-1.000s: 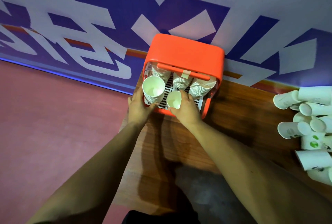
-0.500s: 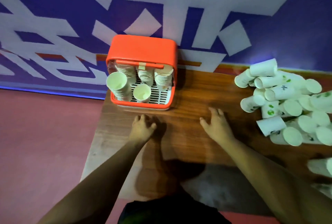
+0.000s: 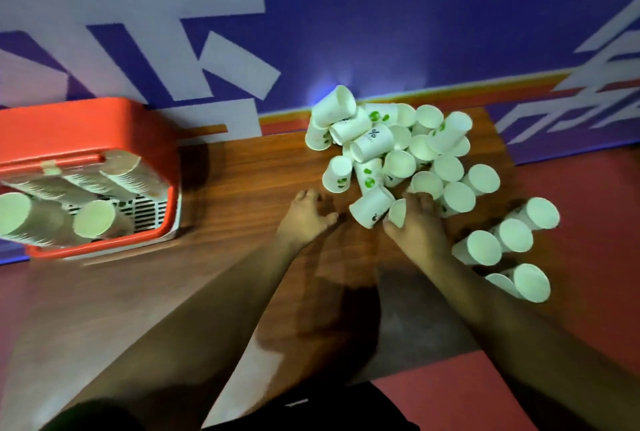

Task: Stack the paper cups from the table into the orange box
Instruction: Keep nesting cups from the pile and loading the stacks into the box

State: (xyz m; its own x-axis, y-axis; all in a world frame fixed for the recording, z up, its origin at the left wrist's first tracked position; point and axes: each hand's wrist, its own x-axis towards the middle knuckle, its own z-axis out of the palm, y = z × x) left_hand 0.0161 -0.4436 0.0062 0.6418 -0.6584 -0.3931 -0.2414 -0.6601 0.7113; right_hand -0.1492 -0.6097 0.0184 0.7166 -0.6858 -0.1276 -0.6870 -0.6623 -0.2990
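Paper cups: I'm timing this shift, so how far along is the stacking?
Done: several cup stacks sit in the orange box. In hand: the right hand grips one paper cup; the left hand holds nothing. Left: a big loose pile on the table.

Orange box (image 3: 86, 133) cut off left, its stacks (image 3: 117, 174) blurred, right hand (image 3: 417, 231) fingers (image 3: 421, 199) partly hidden round paper cup (image 3: 397, 212)

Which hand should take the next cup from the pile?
Right. The right hand is against the cup pile, touching a cup; the left hand rests short of it on the table, holding nothing.
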